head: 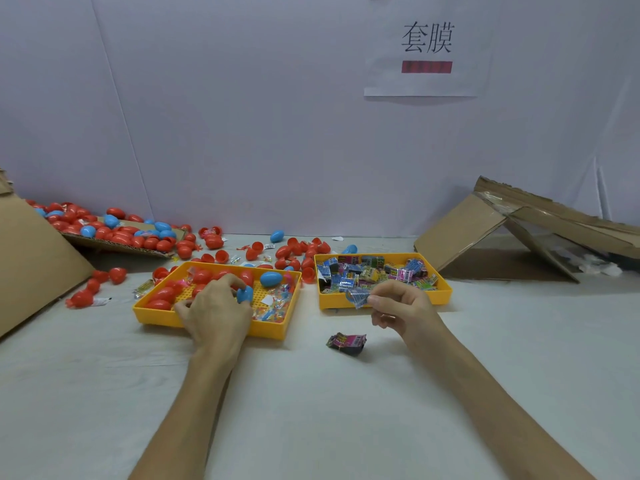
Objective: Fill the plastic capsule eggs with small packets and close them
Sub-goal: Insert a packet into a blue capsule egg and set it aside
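Packet [358, 296] pinched in our right hand [398, 306], blue egg half [245, 294] in our left hand [216, 306] grip — we should fold it small first.

**Pale wall behind a white bench**

Ahead of you a plain pale wall [242, 116] rises from the far edge of the white-covered bench [311, 410]. A paper sign [427, 46] hangs upper right. Flattened cardboard [460, 233] sits at the far right corner, and a cardboard sheet [31, 258] leans at the left edge. The light is soft and even.
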Action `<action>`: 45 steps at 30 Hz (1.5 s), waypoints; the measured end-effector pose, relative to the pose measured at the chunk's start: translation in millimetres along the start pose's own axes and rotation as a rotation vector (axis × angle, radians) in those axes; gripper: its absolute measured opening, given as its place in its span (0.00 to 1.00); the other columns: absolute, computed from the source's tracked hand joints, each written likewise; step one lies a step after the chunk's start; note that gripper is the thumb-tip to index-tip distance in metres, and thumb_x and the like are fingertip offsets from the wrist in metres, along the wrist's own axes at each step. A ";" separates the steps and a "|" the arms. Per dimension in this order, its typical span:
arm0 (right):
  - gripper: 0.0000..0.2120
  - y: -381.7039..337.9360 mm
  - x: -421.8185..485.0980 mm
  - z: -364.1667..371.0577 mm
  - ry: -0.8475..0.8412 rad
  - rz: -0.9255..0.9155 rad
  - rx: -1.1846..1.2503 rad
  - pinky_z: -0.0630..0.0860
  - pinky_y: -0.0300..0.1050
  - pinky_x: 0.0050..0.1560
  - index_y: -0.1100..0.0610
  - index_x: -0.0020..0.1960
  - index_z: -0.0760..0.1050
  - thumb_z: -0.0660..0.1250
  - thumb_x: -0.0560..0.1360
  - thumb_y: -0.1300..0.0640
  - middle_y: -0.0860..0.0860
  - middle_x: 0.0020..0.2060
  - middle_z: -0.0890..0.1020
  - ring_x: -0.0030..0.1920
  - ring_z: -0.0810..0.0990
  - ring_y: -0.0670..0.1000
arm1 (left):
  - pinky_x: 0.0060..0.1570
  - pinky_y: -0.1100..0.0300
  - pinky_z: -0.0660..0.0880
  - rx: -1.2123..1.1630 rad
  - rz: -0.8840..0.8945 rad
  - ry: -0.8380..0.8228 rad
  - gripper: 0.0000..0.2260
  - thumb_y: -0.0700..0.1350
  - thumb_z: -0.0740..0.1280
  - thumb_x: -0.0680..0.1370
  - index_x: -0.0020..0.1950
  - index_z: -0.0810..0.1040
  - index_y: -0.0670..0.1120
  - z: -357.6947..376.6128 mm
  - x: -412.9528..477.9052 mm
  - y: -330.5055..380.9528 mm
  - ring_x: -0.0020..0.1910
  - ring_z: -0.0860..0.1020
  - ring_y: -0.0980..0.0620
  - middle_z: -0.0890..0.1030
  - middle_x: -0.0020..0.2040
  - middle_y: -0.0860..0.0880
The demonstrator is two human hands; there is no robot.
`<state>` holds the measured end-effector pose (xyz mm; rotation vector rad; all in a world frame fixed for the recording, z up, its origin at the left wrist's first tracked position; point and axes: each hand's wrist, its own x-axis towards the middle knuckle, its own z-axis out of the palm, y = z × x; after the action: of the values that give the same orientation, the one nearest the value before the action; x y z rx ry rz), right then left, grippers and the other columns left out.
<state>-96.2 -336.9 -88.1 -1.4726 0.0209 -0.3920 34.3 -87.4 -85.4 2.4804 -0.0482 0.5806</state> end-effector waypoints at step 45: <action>0.04 -8.6 -6.6 6.8 0.064 -0.012 -0.068 0.73 0.45 0.35 0.55 0.42 0.81 0.72 0.75 0.62 0.53 0.31 0.80 0.30 0.79 0.52 | 0.43 0.62 0.81 -1.220 0.038 -0.674 0.11 0.39 0.72 0.77 0.57 0.84 0.53 6.8 -57.5 58.9 0.48 0.85 0.52 0.86 0.52 0.55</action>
<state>-102.8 -329.1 -80.4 -1.5279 0.0770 -0.4516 -24.5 -145.4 -82.7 1.3538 -0.5341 -0.2782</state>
